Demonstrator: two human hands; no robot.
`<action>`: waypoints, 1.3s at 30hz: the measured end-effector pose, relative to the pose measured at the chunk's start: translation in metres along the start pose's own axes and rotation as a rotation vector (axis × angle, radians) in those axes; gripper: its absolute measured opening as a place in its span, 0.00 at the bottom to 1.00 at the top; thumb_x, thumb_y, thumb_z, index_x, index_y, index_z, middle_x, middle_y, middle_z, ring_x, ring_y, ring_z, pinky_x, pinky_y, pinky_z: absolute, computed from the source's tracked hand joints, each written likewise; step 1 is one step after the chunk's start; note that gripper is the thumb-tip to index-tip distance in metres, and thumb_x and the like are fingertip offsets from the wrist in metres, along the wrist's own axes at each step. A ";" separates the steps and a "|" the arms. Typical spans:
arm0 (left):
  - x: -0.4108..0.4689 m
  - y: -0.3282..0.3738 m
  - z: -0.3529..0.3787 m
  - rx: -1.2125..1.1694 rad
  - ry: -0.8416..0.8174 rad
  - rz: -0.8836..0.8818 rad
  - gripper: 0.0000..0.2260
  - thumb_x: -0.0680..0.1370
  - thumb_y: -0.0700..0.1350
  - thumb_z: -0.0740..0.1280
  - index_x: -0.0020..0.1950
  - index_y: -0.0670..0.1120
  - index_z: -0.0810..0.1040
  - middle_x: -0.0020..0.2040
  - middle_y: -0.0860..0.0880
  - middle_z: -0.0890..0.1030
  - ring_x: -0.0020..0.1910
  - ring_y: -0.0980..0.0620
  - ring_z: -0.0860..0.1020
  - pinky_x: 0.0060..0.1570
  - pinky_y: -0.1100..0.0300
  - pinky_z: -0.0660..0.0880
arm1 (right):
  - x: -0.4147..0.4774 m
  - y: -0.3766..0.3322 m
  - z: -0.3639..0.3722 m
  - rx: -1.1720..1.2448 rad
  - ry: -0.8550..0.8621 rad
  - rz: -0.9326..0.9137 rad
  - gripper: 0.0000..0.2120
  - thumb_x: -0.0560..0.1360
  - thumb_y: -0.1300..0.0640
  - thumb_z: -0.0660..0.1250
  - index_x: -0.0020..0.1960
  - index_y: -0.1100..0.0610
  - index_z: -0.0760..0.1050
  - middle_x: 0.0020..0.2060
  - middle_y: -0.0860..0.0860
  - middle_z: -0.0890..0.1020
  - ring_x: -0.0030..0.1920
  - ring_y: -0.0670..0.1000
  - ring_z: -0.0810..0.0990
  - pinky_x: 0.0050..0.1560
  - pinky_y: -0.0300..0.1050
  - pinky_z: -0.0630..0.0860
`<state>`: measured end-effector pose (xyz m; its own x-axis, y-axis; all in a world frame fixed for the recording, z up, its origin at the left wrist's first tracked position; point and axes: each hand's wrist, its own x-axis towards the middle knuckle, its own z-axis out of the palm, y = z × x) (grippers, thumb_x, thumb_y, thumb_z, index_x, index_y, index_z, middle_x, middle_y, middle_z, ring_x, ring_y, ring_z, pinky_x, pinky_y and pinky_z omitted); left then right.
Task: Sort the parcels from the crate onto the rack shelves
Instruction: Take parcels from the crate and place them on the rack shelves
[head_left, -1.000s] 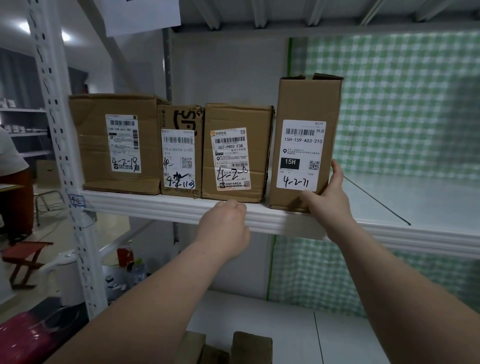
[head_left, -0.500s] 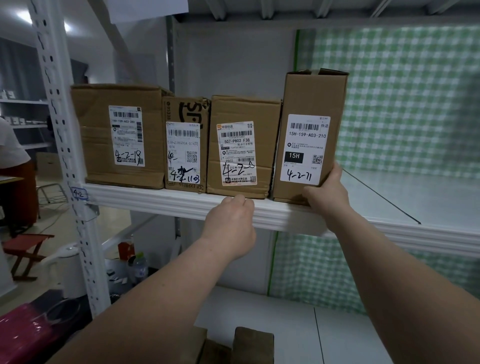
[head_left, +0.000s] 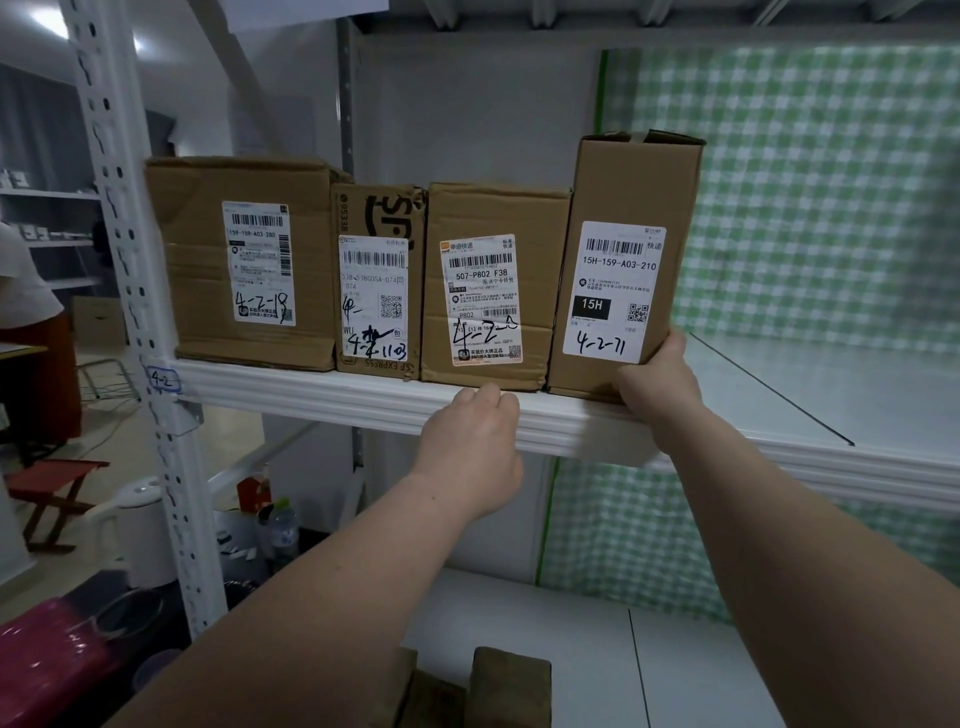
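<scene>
Head: tall parcel now against neighbour

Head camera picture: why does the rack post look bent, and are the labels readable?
Head view: the wide-angle lens likely bows the rack post near the left edge; the label on the tall parcel, held by the right hand, is sharp, reading 4-2-71; a ceiling light glares top left; lower left is dim.
</scene>
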<state>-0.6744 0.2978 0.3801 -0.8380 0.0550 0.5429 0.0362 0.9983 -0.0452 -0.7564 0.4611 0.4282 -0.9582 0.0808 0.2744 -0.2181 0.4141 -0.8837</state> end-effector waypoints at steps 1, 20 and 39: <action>0.000 0.000 0.000 0.006 0.001 0.002 0.14 0.76 0.48 0.62 0.60 0.45 0.69 0.56 0.48 0.71 0.57 0.47 0.70 0.49 0.55 0.71 | 0.000 0.000 0.001 -0.006 0.000 0.002 0.29 0.77 0.63 0.61 0.75 0.52 0.54 0.42 0.48 0.73 0.37 0.46 0.70 0.36 0.45 0.66; -0.040 -0.027 0.019 -0.075 -0.246 0.072 0.34 0.75 0.45 0.63 0.78 0.50 0.49 0.78 0.48 0.42 0.77 0.47 0.43 0.74 0.43 0.43 | -0.117 0.031 0.042 0.049 0.278 -0.059 0.22 0.77 0.60 0.62 0.70 0.51 0.68 0.61 0.50 0.78 0.55 0.53 0.79 0.54 0.55 0.79; -0.407 -0.086 0.102 -0.699 -0.796 -0.624 0.08 0.76 0.44 0.66 0.52 0.46 0.83 0.50 0.50 0.81 0.53 0.49 0.78 0.56 0.56 0.74 | -0.406 0.197 0.133 -0.091 -0.313 0.601 0.05 0.74 0.59 0.67 0.41 0.53 0.80 0.39 0.54 0.83 0.37 0.52 0.79 0.43 0.47 0.79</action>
<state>-0.3921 0.1875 0.0781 -0.9061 -0.2173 -0.3631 -0.4107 0.6581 0.6311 -0.4345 0.3892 0.0921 -0.9193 0.0598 -0.3889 0.3719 0.4548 -0.8092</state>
